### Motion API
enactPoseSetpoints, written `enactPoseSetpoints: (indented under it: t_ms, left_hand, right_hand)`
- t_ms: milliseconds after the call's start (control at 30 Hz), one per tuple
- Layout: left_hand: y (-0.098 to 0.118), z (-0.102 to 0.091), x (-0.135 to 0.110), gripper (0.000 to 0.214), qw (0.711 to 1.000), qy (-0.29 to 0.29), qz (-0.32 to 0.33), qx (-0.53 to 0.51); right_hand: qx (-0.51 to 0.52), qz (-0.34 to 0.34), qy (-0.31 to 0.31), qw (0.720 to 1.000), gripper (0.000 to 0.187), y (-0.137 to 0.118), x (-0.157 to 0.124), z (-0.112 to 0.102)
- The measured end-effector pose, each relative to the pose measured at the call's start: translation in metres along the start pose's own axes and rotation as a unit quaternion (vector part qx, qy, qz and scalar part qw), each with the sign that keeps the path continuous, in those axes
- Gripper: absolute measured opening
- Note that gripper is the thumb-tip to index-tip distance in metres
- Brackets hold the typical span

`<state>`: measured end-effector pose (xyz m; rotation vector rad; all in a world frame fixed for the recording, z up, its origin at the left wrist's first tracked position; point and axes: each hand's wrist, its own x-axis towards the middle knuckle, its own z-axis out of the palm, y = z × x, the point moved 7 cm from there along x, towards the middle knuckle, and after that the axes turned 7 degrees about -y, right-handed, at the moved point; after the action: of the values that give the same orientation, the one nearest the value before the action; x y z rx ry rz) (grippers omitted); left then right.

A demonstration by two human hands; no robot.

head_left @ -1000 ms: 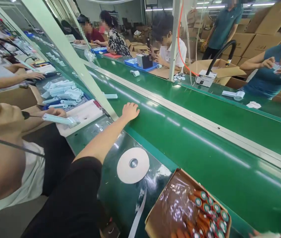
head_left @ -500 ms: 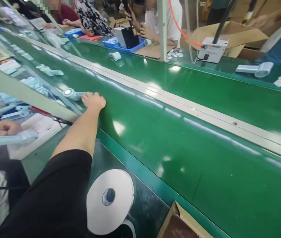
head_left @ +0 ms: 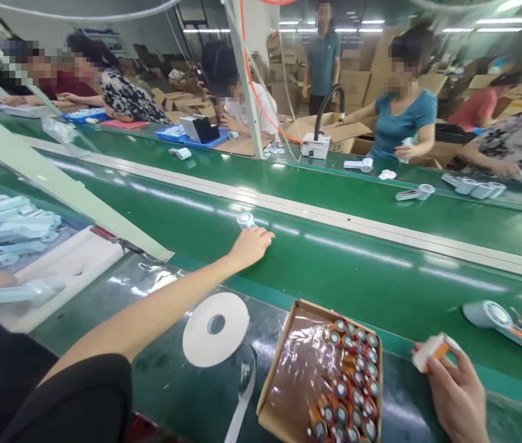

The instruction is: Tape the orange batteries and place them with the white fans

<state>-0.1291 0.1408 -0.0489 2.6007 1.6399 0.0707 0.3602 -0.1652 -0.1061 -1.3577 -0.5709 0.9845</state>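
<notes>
My left hand (head_left: pixel 250 247) reaches across the green conveyor belt (head_left: pixel 344 289), its fingers over the handle of a pale blue handheld device (head_left: pixel 246 220) with a round head. My right hand (head_left: pixel 457 394) is low at the right, holding a white-and-orange cylinder (head_left: pixel 429 352) between fingers and thumb. A cardboard tray (head_left: pixel 279 381) lined with clear film lies to its left, holding several orange-wrapped cylindrical cells (head_left: pixel 353 381) with green ends. Just beyond my right hand, a similar pale device (head_left: pixel 503 326) with an orange strip lies on the belt.
A white tape roll (head_left: pixel 216 329) lies on the dark green bench left of the tray. A pale green beam (head_left: pixel 58 184) runs along the left, above a pile of pale blue parts. Co-workers sit along a second belt (head_left: pixel 288 178) beyond a metal rail.
My head has turned, bringing the tray and my right hand with its cylinder into view. My left hand has gone from bare belt to resting over the device's handle.
</notes>
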Motion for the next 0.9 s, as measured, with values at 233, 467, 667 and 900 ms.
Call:
enactPoseSetpoints:
  t_ms: [233, 467, 667, 900]
  left_hand:
    - [0.133, 0.008, 0.015, 0.031, 0.980, -0.061, 0.185, 0.033]
    - [0.118, -0.005, 0.012, 0.025, 0.971, -0.076, 0.201, 0.110]
    - [0.124, -0.003, 0.020, 0.023, 0.964, -0.096, 0.203, 0.140]
    - [0.182, 0.022, 0.041, 0.017, 0.954, -0.135, 0.258, 0.076]
  right_hand:
    - [0.063, -0.013, -0.079, 0.995, 0.083, -0.011, -0.002, 0.025]
    - [0.079, -0.017, -0.140, 0.987, 0.089, -0.010, -0.005, 0.036]
    - [0.081, -0.024, -0.162, 0.983, 0.090, -0.013, -0.009, 0.045]
    - [0.059, -0.056, -0.148, 0.986, 0.086, -0.024, -0.015, 0.048]
